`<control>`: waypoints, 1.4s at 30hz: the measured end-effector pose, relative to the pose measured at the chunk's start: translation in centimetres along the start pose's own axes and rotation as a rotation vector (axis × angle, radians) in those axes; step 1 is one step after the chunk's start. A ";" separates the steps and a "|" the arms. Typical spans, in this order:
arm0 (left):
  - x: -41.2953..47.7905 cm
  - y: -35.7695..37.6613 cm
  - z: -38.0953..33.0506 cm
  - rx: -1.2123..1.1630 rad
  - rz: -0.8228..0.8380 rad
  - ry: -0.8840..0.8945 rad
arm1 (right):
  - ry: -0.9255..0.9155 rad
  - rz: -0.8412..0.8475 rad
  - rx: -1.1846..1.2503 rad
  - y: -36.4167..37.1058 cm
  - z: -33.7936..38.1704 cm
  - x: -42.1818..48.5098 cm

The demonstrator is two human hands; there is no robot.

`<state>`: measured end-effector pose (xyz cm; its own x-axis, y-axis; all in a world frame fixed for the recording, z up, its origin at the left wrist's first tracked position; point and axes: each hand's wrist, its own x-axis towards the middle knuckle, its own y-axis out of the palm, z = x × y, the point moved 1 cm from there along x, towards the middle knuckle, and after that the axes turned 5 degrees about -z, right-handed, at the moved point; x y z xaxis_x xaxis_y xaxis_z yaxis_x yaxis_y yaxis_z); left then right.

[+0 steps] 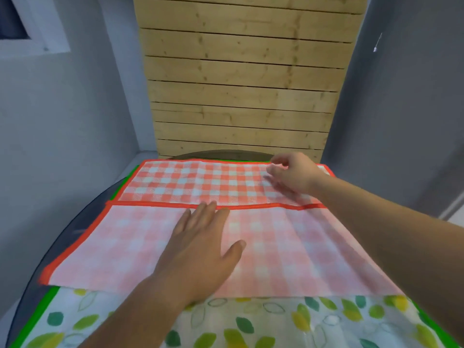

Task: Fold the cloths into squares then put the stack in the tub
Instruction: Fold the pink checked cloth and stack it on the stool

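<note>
A red-and-white checked cloth [190, 182] with a red hem lies spread on the table, its near part folded over so the paler underside [301, 249] faces up. My left hand [200, 249] lies flat on that folded part, fingers straight, fingertips at the red hem line. My right hand [292, 174] hovers over the far right of the cloth with fingers loosely curled and blurred; whether it touches the cloth is unclear. Beneath it lies a white cloth [276, 320] printed with green and yellow leaves and edged in green. No tub is in view.
The cloths cover a dark round table [82, 222] whose rim shows at the left and far side. A wooden slatted panel [241, 84] stands behind the table between grey walls. A window frame [37, 28] is at the upper left.
</note>
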<state>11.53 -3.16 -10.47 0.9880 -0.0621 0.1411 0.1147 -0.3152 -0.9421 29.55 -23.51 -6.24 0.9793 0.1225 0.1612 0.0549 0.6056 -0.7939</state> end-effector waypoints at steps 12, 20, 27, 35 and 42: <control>0.4 0.2 0.0 0.096 0.017 0.017 | -0.061 -0.043 -0.178 0.5 -0.7 4.8; 0.3 0.1 -0.1 0.087 0.017 0.005 | -0.063 -0.102 -0.026 -0.6 -0.3 4.9; -0.1 -0.5 -0.4 0.043 0.006 0.008 | -0.151 -0.129 -0.077 -4.9 3.0 1.0; -2.0 -2.0 -2.2 0.067 -0.482 0.399 | -0.219 -0.142 -0.302 -8.4 5.5 -8.6; -5.2 -5.0 -4.4 0.243 -0.534 0.565 | -0.228 -0.034 -0.170 -7.6 4.9 -17.1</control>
<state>5.39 -5.45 -5.19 0.5997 -0.4506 0.6613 0.6394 -0.2271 -0.7346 11.41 -26.33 -0.06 0.9081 0.2902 0.3018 0.1373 0.4745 -0.8695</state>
